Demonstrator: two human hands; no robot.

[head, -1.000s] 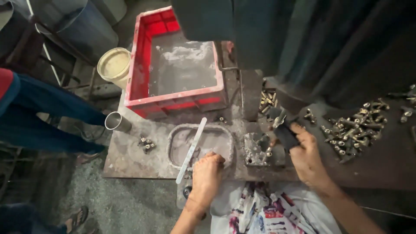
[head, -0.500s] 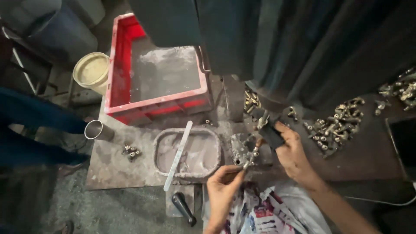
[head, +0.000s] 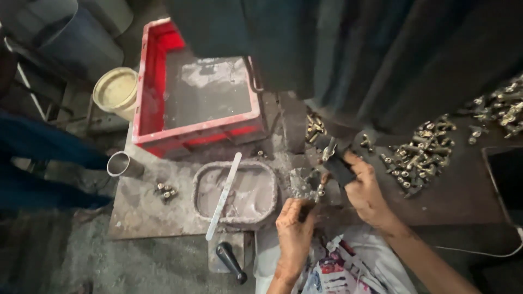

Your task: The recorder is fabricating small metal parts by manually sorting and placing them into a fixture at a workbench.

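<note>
Head view | left hand (head: 294, 228) pinching a small brass fitting (head: 319, 190) by the grey fixture (head: 303, 182) | right hand (head: 364, 190) gripping the black lever (head: 339, 163) | big fittings pile (head: 422, 152) on desk looks unworked, red crate (head: 163, 81) holds none, so early days I'd say

We record the grey metal work plate (head: 147, 209) with the oval grey-crusted tray (head: 235, 191) lying on it near its middle. A flat pale metal strip (head: 223, 195) lies slantwise across the tray, one end past the near rim. Behind the tray stands the red plastic crate (head: 196, 87); left of the crate, off the plate, sits the round cream bucket (head: 116, 91). The short steel tube (head: 123, 164) lies at the plate's left edge, a small cluster of brass fittings (head: 164, 191) just right of it. The black-handled tool (head: 231, 261) lies before the tray. Right of the tray sits the small grey metal fixture (head: 303, 182), between our left hand (head: 294, 231) and right hand (head: 364, 190). The heap of brass fittings (head: 422, 152) lies farther right.
</note>
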